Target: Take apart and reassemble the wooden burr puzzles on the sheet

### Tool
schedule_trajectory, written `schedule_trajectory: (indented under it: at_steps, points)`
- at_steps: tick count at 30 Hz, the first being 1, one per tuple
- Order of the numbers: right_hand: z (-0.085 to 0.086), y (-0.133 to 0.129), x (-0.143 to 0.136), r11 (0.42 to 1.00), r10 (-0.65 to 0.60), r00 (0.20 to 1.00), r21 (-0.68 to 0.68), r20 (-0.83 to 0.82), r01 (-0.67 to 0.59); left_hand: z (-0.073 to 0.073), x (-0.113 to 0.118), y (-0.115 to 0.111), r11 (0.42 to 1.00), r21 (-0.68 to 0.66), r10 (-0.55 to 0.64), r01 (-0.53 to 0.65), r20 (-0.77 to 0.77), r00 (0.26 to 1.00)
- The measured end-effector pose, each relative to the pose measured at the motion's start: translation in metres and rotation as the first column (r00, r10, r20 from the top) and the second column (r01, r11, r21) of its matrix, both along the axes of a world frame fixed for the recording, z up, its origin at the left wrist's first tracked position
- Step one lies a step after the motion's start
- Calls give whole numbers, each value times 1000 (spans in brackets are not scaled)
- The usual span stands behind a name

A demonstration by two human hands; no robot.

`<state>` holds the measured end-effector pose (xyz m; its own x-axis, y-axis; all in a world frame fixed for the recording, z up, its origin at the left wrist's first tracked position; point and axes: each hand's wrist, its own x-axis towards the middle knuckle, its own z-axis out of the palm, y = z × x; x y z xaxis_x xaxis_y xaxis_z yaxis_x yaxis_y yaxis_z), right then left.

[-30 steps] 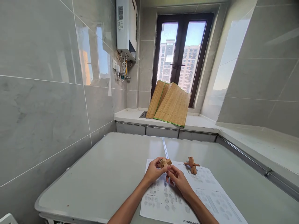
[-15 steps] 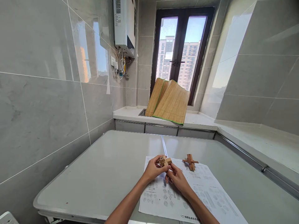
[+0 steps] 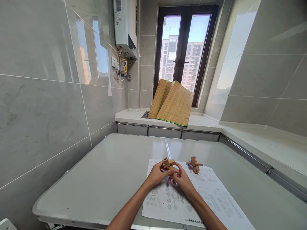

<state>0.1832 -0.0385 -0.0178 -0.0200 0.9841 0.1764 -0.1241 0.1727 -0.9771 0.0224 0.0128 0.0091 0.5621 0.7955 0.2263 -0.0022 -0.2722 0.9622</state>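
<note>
Sitting between both hands, the wooden block piece [image 3: 168, 163] is gripped by left [image 3: 157, 174] and right [image 3: 181, 178] fingers.

Bamboo mat [image 3: 174, 103] nr window [image 3: 183, 48]

From here I see open counter [image 3: 96, 179] left of the paper [image 3: 172, 206]; on the right, the wooden cross piece [image 3: 194, 164] blocks the paper's far edge.
</note>
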Motion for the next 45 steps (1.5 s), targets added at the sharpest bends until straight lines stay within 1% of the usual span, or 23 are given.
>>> schedule_trajectory:
  at_steps: [3, 6, 9, 12, 16, 19, 22, 24, 26, 28, 29, 33, 36, 38, 39, 41, 45]
  points:
    - [3, -1, 1, 999, 35, 999, -21, -41, -36, -3, 1, 2, 999, -14, -52, 52, 26, 998]
    - [4, 0, 3, 998, 56, 996, -6, -66, -56, -1, 2, 1, 997, -8, -80, 80, 53, 995]
    - [2, 3, 5, 999, 53, 997, -3, -54, -53, 2, 3, 2, 999, 18, -38, 37, 43, 998]
    - [0, 5, 6, 999, 37, 999, -9, -26, -37, 3, 4, 3, 1000, 16, -14, 13, 46, 999]
    - [0, 4, 5, 997, 71, 997, 4, 19, -72, 3, 3, 4, 998, -43, 42, -38, 86, 995]
    - [0, 5, 4, 996, 84, 995, 19, 45, -85, 3, 1, 5, 993, -108, 62, -50, 114, 992]
    - [-5, 7, 5, 999, 21, 993, 34, 119, -25, 0, -2, 10, 978, -182, 131, -102, 159, 979]
    - [-9, 8, 7, 996, -68, 974, 63, 216, 56, -1, -3, 13, 958, -239, 206, -156, 205, 957]
    - [-13, 8, 8, 978, -197, 924, 127, 328, 163, -3, -4, 16, 935, -300, 270, -190, 252, 929]
    - [-17, 9, 10, 949, -307, 861, 202, 405, 243, -3, -5, 18, 912, -366, 300, -187, 280, 912]
    - [-18, 9, 10, 938, -336, 839, 230, 428, 259, -3, -5, 18, 902, -394, 304, -179, 280, 911]
    - [-25, 10, 13, 917, -381, 775, 314, 503, 247, -5, -6, 18, 884, -448, 277, -136, 265, 924]
    - [-32, 11, 14, 892, -437, 698, 374, 567, 255, -8, -6, 18, 876, -479, 210, -63, 259, 943]
    - [-35, 12, 15, 885, -454, 664, 389, 594, 257, -11, -6, 18, 875, -485, 159, -17, 254, 954]
    - [-36, 12, 15, 884, -455, 660, 391, 597, 256, -12, -6, 19, 874, -486, 140, 0, 253, 957]
    - [-34, 11, 14, 887, -450, 682, 379, 576, 264, -13, -6, 19, 870, -493, 128, 15, 255, 958]
    - [-20, 9, 11, 911, -404, 800, 272, 444, 310, -15, -4, 19, 855, -518, 117, 27, 244, 963]
